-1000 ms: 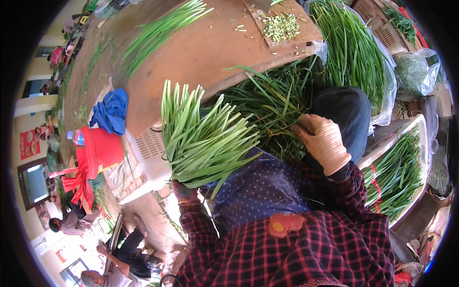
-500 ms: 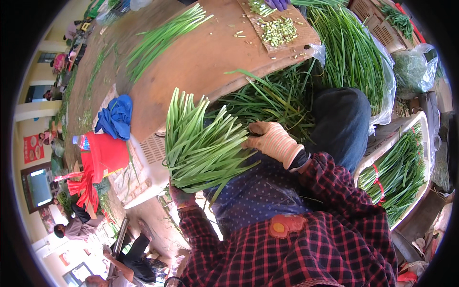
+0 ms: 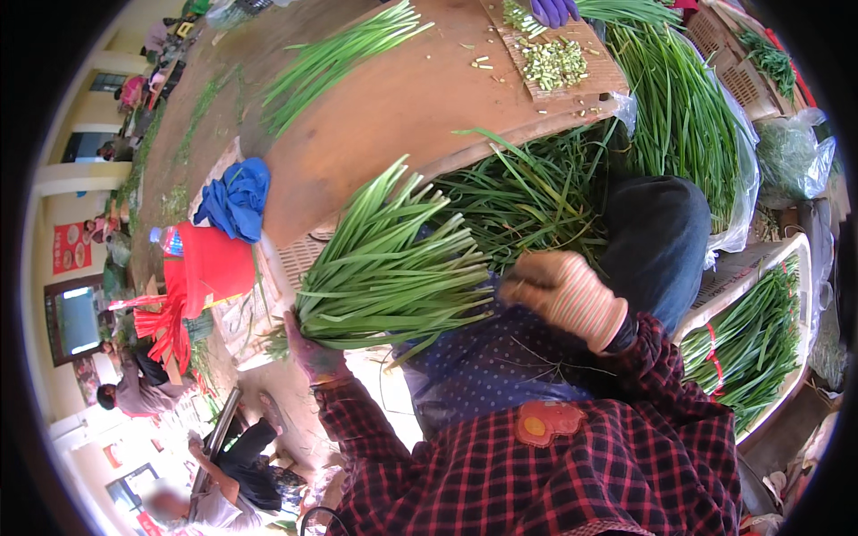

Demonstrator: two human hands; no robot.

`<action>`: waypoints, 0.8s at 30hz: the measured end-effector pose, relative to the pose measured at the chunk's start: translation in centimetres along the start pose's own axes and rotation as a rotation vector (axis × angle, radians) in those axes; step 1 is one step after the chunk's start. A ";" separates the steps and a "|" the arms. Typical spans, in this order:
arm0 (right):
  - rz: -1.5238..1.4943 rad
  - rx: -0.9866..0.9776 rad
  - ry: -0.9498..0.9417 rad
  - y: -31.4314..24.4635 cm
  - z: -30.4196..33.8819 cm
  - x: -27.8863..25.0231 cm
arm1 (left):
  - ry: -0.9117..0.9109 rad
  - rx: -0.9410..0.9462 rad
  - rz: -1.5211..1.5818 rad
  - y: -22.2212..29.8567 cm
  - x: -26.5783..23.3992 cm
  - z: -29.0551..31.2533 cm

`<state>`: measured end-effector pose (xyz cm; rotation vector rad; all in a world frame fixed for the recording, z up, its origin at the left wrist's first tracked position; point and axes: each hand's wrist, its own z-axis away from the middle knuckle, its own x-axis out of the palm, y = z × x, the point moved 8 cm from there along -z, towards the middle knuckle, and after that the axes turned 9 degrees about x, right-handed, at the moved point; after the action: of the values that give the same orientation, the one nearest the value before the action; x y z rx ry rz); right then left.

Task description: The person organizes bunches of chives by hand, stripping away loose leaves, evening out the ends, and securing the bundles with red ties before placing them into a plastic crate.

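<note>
One wide brown tabletop point(image 3: 384, 107) fills the upper middle of the frame, bigger than anything else I can see from where I stand. Next in size comes the worker's red-and-black checked shirt point(image 3: 536, 478), across the bottom. In the upper right, a great heap of long green leaves point(image 3: 675, 98) sits in clear plastic. Near the middle, held over the lap, is a thick bunch of green stalks point(image 3: 393, 268), tilted, with its pale ends fanned toward the upper right and its leafy ends toward the lower left. A tangle of loose leaves point(image 3: 536, 196) lies right of it, beside the tabletop's edge. A pale crate point(image 3: 806, 286) at the right holds more greens tied with red bands. A blue dotted apron point(image 3: 483, 357) covers the lap at the centre. Another, smaller bunch point(image 3: 344, 62) lies on the tabletop, upper left of centre. Left of the tabletop are a red container point(image 3: 214, 272) and a crumpled blue cloth point(image 3: 234, 201). A cutting board point(image 3: 603, 71) at the top carries chopped bits point(image 3: 554, 64), close to a co-worker's purple-gloved hand point(image 3: 554, 11). The worker's right hand point(image 3: 572, 304), in a striped glove, is just below the loose leaves; its fingertips are blurred, so I cannot tell whether that grip holds anything. The left hand point(image 3: 317, 357), left of centre, has its grip closed around the leafy end of the held bunch.
</note>
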<state>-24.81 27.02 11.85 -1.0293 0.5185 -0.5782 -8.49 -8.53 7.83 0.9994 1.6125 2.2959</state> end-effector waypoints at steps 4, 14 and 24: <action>0.322 -0.112 -0.461 -1.3 -0.7 8.0 | -0.153 0.097 0.081 4.1 5.6 -1.7; -0.901 -0.089 -0.787 -2.6 -4.9 10.8 | -0.441 0.349 0.172 11.4 23.8 0.6; -1.350 -0.254 -0.631 -2.6 -5.7 4.2 | -0.797 0.430 -0.146 9.8 23.3 3.6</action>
<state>-25.89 19.57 11.26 -1.6624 -0.7873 -1.2981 -21.83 1.65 27.10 1.5511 1.7168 1.1954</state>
